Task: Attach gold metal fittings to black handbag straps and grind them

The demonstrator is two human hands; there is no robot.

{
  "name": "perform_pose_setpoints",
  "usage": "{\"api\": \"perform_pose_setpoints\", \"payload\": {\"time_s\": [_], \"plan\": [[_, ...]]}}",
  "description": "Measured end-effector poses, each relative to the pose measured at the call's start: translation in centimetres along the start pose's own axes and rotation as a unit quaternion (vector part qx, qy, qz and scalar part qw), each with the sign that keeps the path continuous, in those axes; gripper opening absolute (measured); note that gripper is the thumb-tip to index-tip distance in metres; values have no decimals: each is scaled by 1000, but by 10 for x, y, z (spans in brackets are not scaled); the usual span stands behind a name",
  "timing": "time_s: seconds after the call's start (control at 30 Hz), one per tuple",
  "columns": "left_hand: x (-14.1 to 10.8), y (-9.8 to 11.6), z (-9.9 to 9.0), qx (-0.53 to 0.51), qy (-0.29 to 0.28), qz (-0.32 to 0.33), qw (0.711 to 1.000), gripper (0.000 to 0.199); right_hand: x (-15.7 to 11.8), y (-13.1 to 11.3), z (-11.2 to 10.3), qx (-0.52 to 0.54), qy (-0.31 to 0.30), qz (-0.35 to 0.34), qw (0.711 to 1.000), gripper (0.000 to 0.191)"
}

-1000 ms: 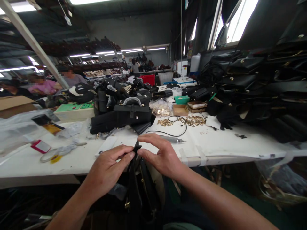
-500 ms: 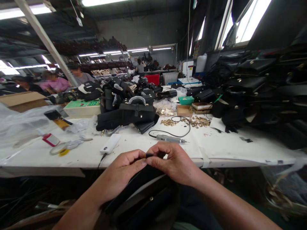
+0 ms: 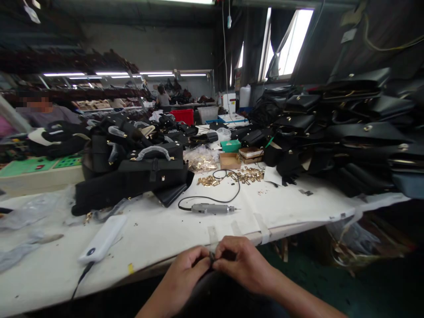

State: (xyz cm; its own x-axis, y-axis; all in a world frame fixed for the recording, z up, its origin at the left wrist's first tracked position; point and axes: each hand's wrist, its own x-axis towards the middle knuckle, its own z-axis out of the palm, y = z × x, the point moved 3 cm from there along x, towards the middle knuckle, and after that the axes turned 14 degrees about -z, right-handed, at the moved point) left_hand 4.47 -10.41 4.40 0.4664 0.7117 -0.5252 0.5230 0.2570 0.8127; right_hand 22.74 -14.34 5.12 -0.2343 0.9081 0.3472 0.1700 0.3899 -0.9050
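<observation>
My left hand (image 3: pixel 187 274) and my right hand (image 3: pixel 243 265) meet at the table's front edge, thumbs and forefingers pinched together. Between their fingertips is a small dark piece (image 3: pixel 212 256), mostly covered, its kind not clear. Below the hands a black item lies in deep shadow, too dark to make out; I cannot tell whether the small piece belongs to it. Beyond my hands, a grey electric screwdriver (image 3: pixel 212 209) with a black cord rests on the white table (image 3: pixel 165 234), tip toward the right.
Gold metal fittings (image 3: pixel 247 176) lie scattered behind the screwdriver, near a small cardboard box (image 3: pixel 230 160). Black handbags (image 3: pixel 155 170) stand at left; more are heaped (image 3: pixel 364 132) at right. A white power bank (image 3: pixel 103 238) with a cable sits front left. A person (image 3: pixel 49 110) is at far left.
The view has swung right and closer to the table. My hands stay together, pinching the small dark piece. The black item with a gold stud below them has dropped mostly out of sight.
</observation>
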Motion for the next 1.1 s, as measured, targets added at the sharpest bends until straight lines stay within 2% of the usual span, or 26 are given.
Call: {"api": "perform_pose_setpoints", "payload": {"time_s": [0.1,0.2,0.27,0.33,0.4,0.47,0.53,0.6,0.7,0.77,0.83,1.03,1.1], "plan": [[5,-1,-16,36,33,17,999,40,-2,12,-15,52,68,41,995,17],[11,-2,-21,43,21,26,999,37,-3,21,-26,14,130,43,990,18],[16,-2,-19,35,12,33,999,34,2,21,-22,15,108,14,994,22],[20,-3,-16,22,6,48,999,33,11,16,-9,38,38,-27,998,29],[22,-6,-15,8,0,62,998,33,20,12,4,47,-3,-55,997,23],[21,-9,-17,-1,-2,63,998,33,26,14,14,47,7,-39,998,17],[18,-13,-20,1,1,58,998,32,28,22,21,71,37,20,997,15],[17,-16,-23,9,-1,60,998,30,27,30,24,113,41,85,989,17],[17,-19,-26,34,11,68,997,28,28,29,20,97,-32,105,989,25],[19,-21,-26,53,24,74,996,27,32,22,15,36,-96,72,992,30],[21,-22,-26,58,30,82,994,26,36,15,11,-8,-120,45,992,34],[27,-31,-25,26,64,88,994,25,38,26,16,-45,-41,69,996,30],[28,-35,-25,25,69,87,994,25,37,32,22,-64,-22,49,997,30]]}}
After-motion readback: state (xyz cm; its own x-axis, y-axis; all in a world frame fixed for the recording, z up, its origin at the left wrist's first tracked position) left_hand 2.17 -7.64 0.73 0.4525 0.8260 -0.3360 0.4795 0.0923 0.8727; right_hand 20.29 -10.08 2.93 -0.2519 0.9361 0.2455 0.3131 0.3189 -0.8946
